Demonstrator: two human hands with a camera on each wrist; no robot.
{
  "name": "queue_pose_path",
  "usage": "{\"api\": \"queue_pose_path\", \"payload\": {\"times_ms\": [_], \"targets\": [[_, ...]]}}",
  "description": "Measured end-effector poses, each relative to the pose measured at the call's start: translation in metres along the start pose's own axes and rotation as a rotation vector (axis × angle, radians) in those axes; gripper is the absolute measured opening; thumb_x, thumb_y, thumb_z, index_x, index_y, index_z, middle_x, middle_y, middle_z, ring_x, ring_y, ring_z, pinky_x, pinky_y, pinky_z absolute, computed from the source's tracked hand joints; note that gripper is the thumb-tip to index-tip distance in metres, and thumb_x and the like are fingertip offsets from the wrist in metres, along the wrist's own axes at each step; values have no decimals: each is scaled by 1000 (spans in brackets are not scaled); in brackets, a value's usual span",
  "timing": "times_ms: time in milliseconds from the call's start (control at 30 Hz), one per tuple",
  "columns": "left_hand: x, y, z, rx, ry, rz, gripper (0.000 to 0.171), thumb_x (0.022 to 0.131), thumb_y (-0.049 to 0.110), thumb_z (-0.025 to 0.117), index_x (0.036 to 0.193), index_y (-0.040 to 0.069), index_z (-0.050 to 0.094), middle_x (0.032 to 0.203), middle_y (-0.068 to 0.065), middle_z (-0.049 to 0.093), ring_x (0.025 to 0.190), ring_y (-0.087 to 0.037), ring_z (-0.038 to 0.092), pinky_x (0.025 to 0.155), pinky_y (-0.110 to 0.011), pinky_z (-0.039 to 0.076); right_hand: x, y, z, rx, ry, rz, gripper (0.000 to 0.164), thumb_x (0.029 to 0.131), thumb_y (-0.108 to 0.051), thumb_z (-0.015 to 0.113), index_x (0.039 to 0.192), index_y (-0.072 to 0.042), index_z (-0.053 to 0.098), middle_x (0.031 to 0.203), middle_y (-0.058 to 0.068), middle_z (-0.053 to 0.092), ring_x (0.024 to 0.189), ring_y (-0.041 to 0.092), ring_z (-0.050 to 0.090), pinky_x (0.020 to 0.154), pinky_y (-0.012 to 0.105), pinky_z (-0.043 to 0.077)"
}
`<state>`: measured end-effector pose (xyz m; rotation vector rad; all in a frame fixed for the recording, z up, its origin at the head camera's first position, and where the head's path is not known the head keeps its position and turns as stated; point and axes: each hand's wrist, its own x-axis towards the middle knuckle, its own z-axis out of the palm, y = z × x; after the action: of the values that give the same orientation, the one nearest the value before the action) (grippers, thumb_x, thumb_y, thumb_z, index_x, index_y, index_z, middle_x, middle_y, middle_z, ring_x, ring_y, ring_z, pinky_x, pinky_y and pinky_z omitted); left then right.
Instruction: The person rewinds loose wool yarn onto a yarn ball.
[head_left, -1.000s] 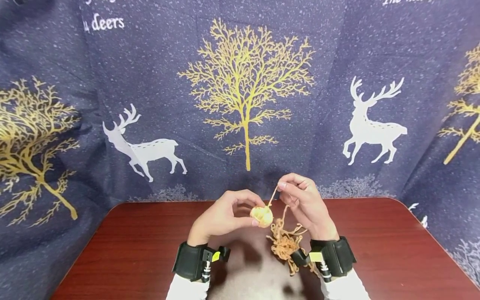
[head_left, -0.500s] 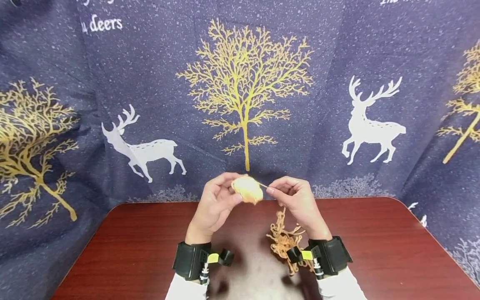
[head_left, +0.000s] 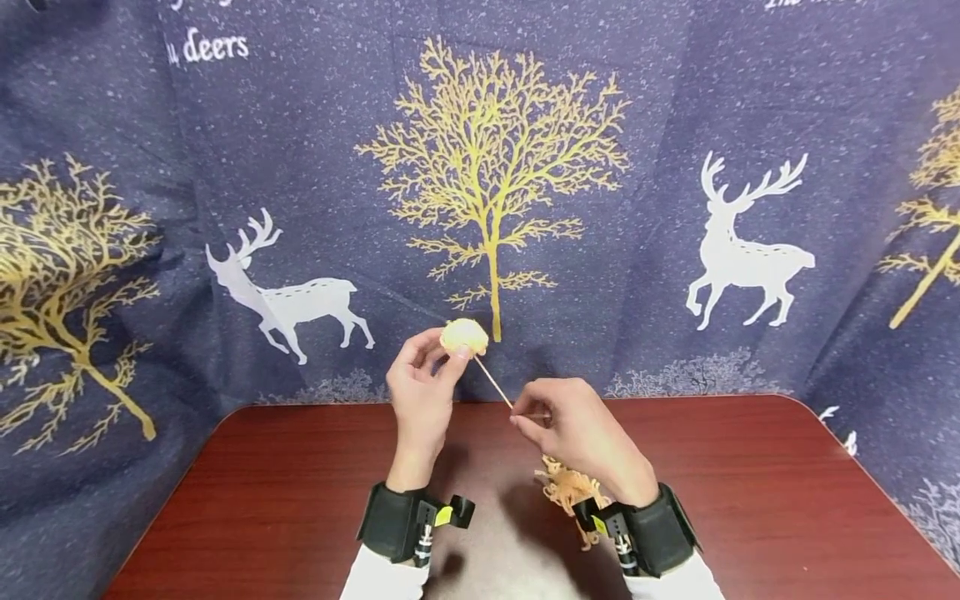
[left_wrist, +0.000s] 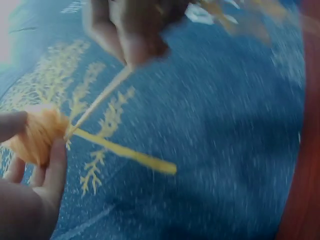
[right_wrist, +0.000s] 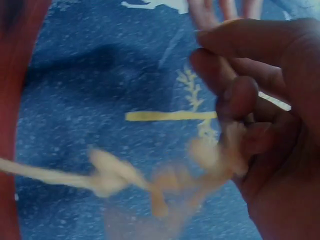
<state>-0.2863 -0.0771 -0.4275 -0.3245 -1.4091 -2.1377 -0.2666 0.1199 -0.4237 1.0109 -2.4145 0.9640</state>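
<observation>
My left hand [head_left: 422, 396] holds up a small ball of pale orange yarn [head_left: 464, 335] between thumb and fingers, in front of the backdrop. From the ball a taut strand [head_left: 493, 383] slopes down to my right hand [head_left: 588, 433], which pinches it between thumb and forefinger. In the left wrist view the strand also runs straight from the wound ball [left_wrist: 39, 134] to the right fingers. A loose tangle of yarn [head_left: 564, 483] shows below the right hand, partly hidden by it. Blurred loops of yarn [right_wrist: 165, 185] dangle beneath that hand in the right wrist view.
A reddish-brown table [head_left: 285, 492] with rounded far corners lies under both hands. Behind it hangs a dark blue cloth [head_left: 420, 275] printed with trees and white deer. Each wrist carries a black strap [head_left: 392, 523] with a small camera.
My left hand has risen and moved left with the yarn ball, turning it. My right hand has moved down and slightly left, and the strand between them now slopes down to the right.
</observation>
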Motion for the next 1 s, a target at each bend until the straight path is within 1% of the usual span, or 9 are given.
{"api": "queue_pose_path", "payload": {"times_ms": [100,233,333,400,533,633,733,867,1000], "targets": [[0,-7,-3,278,-19,72,36,82,-8,78,115,-9,64,110,-16,64,98,-23,65,82,-28,60,-1,-6,-6,-6,-40,-4,16,83,-7,79,84,-21,71,73,-17,62,64,0,57,58,21,51],[-3,-12,-7,543,-145,129,35,82,-2,81,114,-2,67,109,-15,62,98,-26,65,82,-32,60,-3,-12,-14,166,-38,54,16,86,-8,80,86,-22,73,70,-15,63,59,3,58,52,24,51],[-3,-12,-10,634,-292,130,34,81,-1,82,113,1,68,107,-13,62,97,-27,66,80,-35,61,-6,-10,-21,293,5,102,13,86,-12,81,89,-24,76,65,-11,62,51,5,53,43,25,46],[-3,-11,-12,669,-396,113,34,80,-1,83,111,2,69,104,-10,63,95,-25,67,78,-34,61,-7,-4,-24,369,57,110,12,87,-11,81,90,-21,76,59,-8,58,46,5,46,37,24,38],[-2,-7,-18,722,-582,77,32,78,-1,84,106,5,69,98,-5,64,90,-21,65,79,-34,60,-9,8,-30,593,170,95,12,86,3,76,91,-7,75,58,-1,59,41,5,38,31,27,27],[-1,-4,-24,737,-700,24,30,79,1,83,104,8,69,97,0,65,89,-18,63,81,-34,59,-10,16,-33,805,250,94,16,87,12,69,92,-2,74,61,0,62,39,6,37,30,29,23],[0,1,-30,693,-826,-76,29,81,1,82,105,9,69,98,1,67,90,-17,64,81,-33,58,-9,22,-33,1002,324,102,22,90,15,63,92,-4,74,62,-2,61,41,8,34,35,29,19],[1,5,-35,533,-1019,-216,28,82,-2,79,108,4,68,100,-5,70,92,-18,67,82,-33,59,-9,28,-33,1194,418,110,22,95,10,59,93,-5,74,67,1,65,44,9,33,42,25,17],[3,7,-38,290,-1196,-300,29,84,-6,76,111,-4,66,104,-18,71,94,-19,70,87,-39,60,-8,33,-32,1325,521,103,19,98,7,57,94,-2,73,69,3,67,46,11,28,45,24,15]]}}
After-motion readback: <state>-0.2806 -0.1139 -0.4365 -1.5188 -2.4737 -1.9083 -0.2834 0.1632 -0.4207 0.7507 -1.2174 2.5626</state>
